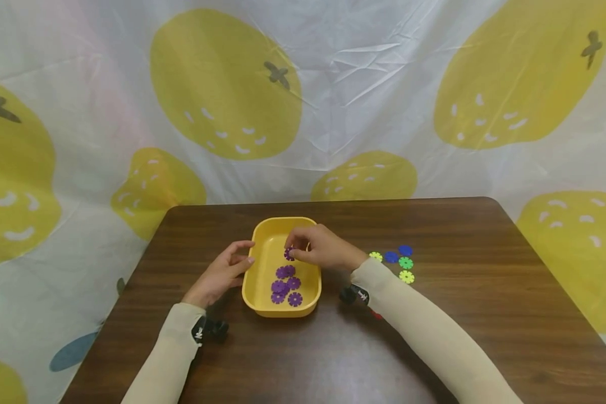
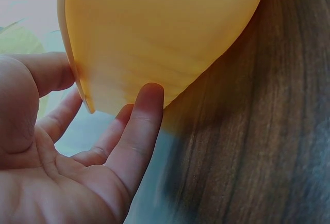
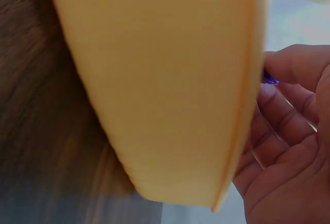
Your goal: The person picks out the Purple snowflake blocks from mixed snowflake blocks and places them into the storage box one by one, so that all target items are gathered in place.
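A yellow plastic tray stands on the table, with several purple notched discs lying in its nearer part. Over the tray's far right side, my right hand pinches one purple notched disc between thumb and fingers. In the right wrist view only an edge of that disc shows past the tray's rim. On the other side, my left hand touches the tray's left edge. Its thumb meets the rim and a fairly straight finger rests against the outer wall in the left wrist view.
Right of the tray, behind my right forearm, lie several loose notched discs: blue, green and yellow. A red piece is mostly hidden by the sleeve. A lemon-print cloth hangs beyond the brown table.
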